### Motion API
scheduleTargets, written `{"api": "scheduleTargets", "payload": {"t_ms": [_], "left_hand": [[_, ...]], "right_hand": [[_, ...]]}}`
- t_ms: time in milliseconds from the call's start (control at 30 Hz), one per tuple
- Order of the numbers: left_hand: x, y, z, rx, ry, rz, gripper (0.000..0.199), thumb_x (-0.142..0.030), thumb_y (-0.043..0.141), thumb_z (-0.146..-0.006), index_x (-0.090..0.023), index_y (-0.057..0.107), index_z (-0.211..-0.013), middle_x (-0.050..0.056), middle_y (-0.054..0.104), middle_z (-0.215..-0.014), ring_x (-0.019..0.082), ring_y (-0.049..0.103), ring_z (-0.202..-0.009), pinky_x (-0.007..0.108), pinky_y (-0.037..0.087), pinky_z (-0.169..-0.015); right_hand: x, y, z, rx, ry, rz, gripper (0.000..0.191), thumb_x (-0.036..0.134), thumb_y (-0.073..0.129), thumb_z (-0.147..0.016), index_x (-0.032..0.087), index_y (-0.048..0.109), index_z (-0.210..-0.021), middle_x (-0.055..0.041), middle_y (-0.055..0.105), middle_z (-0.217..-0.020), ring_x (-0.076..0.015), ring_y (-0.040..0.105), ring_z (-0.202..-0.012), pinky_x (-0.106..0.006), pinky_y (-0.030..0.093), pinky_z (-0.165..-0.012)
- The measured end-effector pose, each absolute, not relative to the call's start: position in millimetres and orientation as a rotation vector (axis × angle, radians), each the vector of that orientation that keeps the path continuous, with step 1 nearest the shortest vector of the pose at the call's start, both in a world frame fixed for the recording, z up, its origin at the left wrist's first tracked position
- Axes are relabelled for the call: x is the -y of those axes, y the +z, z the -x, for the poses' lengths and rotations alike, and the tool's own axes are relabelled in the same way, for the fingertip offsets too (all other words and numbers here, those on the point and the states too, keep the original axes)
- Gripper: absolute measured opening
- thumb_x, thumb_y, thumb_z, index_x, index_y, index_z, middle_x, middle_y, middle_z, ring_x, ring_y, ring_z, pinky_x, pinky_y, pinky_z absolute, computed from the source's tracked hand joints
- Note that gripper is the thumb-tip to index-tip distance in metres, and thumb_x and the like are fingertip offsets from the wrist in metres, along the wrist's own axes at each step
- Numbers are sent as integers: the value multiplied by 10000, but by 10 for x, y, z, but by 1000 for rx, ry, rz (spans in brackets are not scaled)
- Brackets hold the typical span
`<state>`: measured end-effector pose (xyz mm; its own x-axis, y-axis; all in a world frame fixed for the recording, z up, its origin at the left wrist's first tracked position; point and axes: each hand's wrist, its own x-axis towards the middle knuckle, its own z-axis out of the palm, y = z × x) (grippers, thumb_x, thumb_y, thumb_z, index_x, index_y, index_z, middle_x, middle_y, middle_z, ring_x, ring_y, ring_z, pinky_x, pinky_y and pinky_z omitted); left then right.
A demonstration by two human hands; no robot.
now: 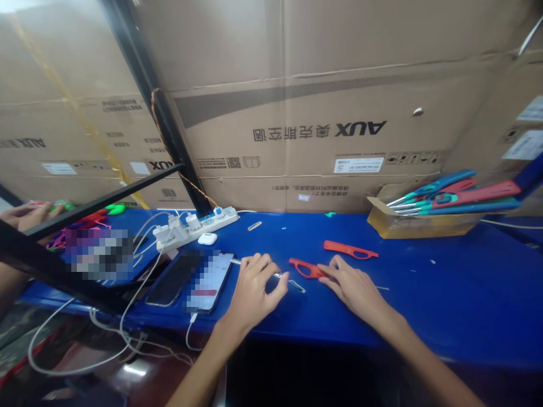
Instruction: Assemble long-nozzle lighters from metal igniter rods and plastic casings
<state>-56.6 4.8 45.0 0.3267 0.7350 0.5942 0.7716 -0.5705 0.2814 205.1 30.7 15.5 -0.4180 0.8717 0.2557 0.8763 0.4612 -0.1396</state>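
My left hand (257,291) is closed round a thin metal rod (278,275). One end of the rod sticks out at the left of the fingers, and a small pale loop (299,286) shows near the other end. My right hand (356,288) pinches the end of a red plastic handle piece (306,269) with an oval opening, just above the blue table. A second red handle piece (351,249), much like it, lies flat behind the right hand. By the right wrist a thin pale rod (382,288) rests on the table, partly hidden.
Left of my hands lie two phones (172,277), an earbud case (207,239) and a white power strip (199,229) with cables. An open carton (424,228) at back right holds several coloured tools with metal shafts. Beyond a black post (169,121), another person's hand (36,216) shows.
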Motion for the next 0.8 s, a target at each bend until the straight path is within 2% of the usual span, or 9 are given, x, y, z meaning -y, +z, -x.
{"api": "scheduleTargets", "payload": {"t_ms": [167,300,433,500,633,800], "left_hand": [[-34,445,371,1406,-1137,2535,232,-261,486,-994,-191,586,-797,29,592,-802,202,526,-806,375,360,-807],[-44,448,209,1390,-1184,2594,250,-282,470,-1015,-192,601,-822,34,598,-825,207,537,-830,376,353,-814],[-55,403,151,1470,-1178,2687,156,-290,487,-1033,-212,612,-980,26,651,-934,210,560,-897,374,345,-841],[-74,352,159,1505,-1150,2726,128,-299,501,-1040,-224,605,-1056,24,668,-1007,214,564,-945,375,345,-870],[-140,234,214,1510,-1042,2836,189,-315,443,-1075,-241,617,-1070,22,667,-1066,210,548,-966,363,356,-862],[-209,119,303,1547,-997,2905,227,-260,398,-1089,-256,609,-1174,28,648,-1135,200,557,-1031,366,393,-902]], "right_hand": [[-140,378,-2184,2390,287,1375,402,454,553,-991,272,649,-1336,-76,668,-1094,-231,719,-860,-361,571,-739],[-8,487,-2061,2164,619,1104,328,464,615,-959,295,713,-1223,-49,723,-1166,-224,700,-1032,-341,552,-906],[18,378,-1937,2051,621,1080,212,380,620,-965,259,773,-1048,-44,780,-1047,-215,732,-902,-310,562,-818],[-2,319,-1950,2065,599,1126,215,358,591,-981,268,769,-1062,-37,788,-1024,-213,740,-853,-306,559,-769],[-49,248,-2017,2095,545,1201,209,346,565,-999,292,743,-1095,-2,791,-1006,-195,745,-834,-283,546,-739],[-75,142,-1991,2134,366,1247,225,308,538,-1015,295,729,-1134,7,779,-1075,-190,747,-933,-270,551,-787]]}}
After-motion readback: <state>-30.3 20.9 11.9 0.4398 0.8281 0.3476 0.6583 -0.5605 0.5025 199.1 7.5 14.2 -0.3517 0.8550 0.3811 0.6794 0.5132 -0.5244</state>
